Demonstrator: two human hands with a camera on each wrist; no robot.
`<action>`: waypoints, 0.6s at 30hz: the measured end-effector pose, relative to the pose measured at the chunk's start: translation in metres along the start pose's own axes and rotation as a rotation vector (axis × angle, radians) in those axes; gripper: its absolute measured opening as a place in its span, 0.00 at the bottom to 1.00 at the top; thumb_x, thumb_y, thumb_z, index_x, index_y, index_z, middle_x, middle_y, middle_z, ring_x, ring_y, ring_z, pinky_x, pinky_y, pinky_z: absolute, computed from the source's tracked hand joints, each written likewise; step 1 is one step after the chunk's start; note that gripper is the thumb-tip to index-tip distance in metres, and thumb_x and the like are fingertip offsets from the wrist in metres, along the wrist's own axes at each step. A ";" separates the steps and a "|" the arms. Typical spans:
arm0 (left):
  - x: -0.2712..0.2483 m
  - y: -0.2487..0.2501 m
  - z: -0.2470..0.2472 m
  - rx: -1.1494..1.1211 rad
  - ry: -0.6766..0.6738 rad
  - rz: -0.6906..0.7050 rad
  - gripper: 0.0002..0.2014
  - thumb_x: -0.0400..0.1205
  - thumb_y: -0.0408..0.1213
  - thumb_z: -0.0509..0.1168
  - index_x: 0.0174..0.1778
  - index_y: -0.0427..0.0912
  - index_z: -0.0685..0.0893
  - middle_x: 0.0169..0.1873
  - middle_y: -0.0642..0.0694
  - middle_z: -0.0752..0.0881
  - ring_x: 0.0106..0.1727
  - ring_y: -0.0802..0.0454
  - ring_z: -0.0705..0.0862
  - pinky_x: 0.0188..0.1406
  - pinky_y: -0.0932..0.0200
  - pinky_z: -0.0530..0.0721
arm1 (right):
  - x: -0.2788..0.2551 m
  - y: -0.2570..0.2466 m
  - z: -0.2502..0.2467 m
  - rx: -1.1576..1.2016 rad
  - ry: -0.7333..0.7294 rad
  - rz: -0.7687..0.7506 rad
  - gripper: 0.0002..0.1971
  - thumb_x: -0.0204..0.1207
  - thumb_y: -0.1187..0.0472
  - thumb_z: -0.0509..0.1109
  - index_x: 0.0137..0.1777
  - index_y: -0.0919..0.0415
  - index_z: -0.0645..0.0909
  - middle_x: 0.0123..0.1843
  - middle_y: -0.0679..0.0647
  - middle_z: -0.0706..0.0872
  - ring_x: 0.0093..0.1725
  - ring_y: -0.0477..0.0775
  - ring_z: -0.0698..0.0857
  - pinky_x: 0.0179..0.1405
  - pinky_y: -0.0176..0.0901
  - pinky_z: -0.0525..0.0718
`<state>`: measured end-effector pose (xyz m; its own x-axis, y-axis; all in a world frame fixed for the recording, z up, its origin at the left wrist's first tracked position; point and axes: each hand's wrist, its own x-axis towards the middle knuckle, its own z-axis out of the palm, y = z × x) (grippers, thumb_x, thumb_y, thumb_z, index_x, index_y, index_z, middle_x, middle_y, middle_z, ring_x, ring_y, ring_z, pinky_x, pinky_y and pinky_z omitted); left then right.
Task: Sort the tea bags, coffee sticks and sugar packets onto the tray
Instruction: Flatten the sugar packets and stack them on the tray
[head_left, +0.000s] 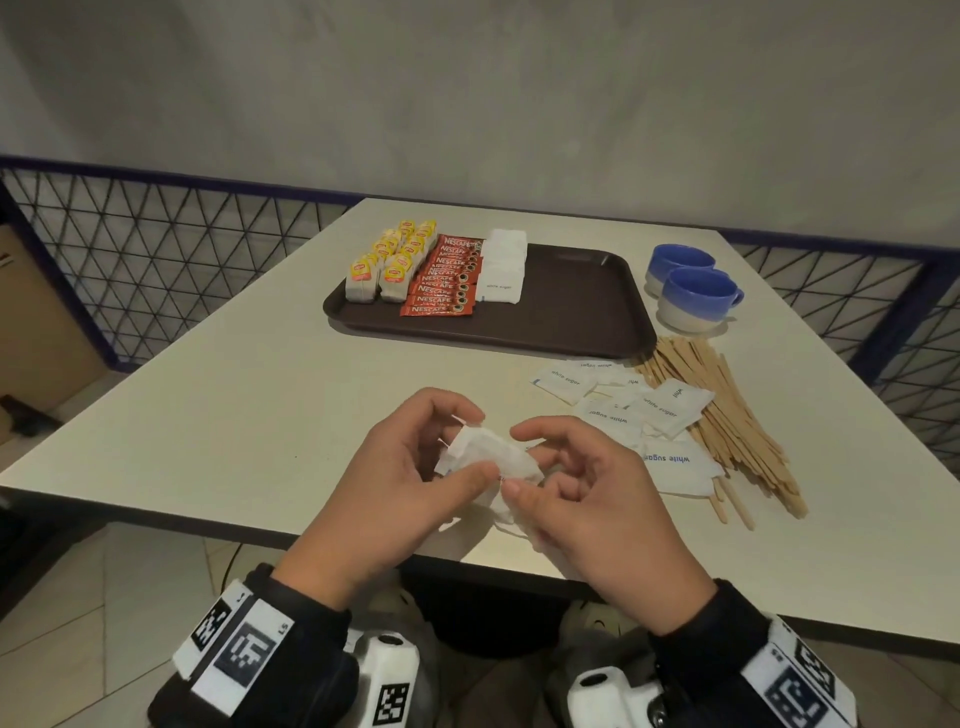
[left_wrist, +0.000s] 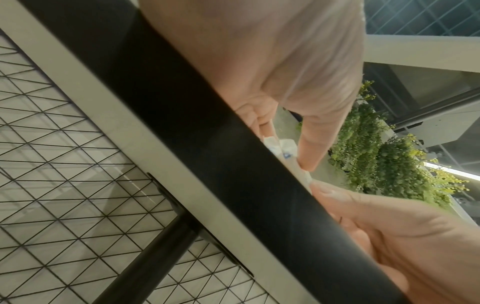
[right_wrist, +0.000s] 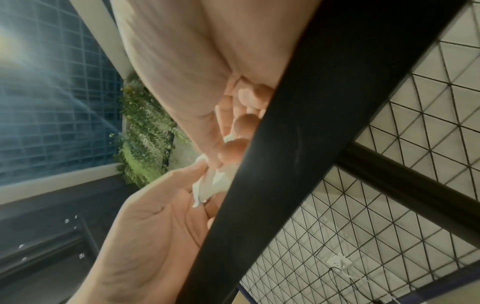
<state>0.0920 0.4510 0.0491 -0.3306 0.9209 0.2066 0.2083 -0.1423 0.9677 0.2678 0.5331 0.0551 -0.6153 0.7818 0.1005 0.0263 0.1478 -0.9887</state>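
Both hands hold a small bunch of white sugar packets (head_left: 483, 452) just above the table's front edge. My left hand (head_left: 470, 441) pinches it between thumb and curled fingers, and my right hand (head_left: 519, 460) pinches its right end. The left wrist view shows the packets (left_wrist: 285, 146) partly hidden behind the table edge; so does the right wrist view (right_wrist: 215, 183). On the brown tray (head_left: 571, 301) lie rows of yellow-tagged tea bags (head_left: 387, 265), red coffee sticks (head_left: 444, 275) and a stack of sugar packets (head_left: 501, 265). Several loose sugar packets (head_left: 623, 405) lie to the right of my hands.
Wooden stirrers (head_left: 727, 415) lie in a heap beside the loose packets, near the table's right edge. Two blue-and-white cups (head_left: 691, 291) stand right of the tray. The tray's right half is bare. A wire mesh fence (head_left: 156, 249) runs behind the table.
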 end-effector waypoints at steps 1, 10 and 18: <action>0.000 0.000 -0.001 -0.010 0.004 -0.002 0.18 0.76 0.38 0.77 0.59 0.57 0.85 0.44 0.43 0.90 0.38 0.47 0.87 0.37 0.52 0.86 | 0.001 0.001 -0.001 0.038 0.017 0.012 0.16 0.76 0.71 0.78 0.59 0.53 0.86 0.48 0.66 0.86 0.27 0.54 0.82 0.25 0.41 0.81; 0.000 0.001 -0.002 -0.014 0.073 -0.029 0.24 0.76 0.39 0.81 0.67 0.61 0.88 0.38 0.42 0.92 0.40 0.42 0.90 0.51 0.38 0.89 | 0.000 -0.003 -0.006 0.112 0.038 0.079 0.07 0.80 0.69 0.75 0.56 0.63 0.86 0.32 0.60 0.84 0.26 0.54 0.81 0.23 0.45 0.80; -0.003 0.006 0.002 -0.014 0.070 -0.056 0.23 0.78 0.35 0.78 0.70 0.52 0.86 0.38 0.44 0.95 0.39 0.47 0.93 0.56 0.41 0.90 | -0.003 -0.006 -0.004 0.084 0.063 0.078 0.05 0.80 0.69 0.75 0.54 0.65 0.85 0.31 0.59 0.84 0.26 0.53 0.82 0.27 0.47 0.84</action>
<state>0.0959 0.4479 0.0544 -0.4053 0.8999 0.1610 0.1747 -0.0966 0.9799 0.2724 0.5317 0.0616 -0.5630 0.8261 0.0267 0.0044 0.0353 -0.9994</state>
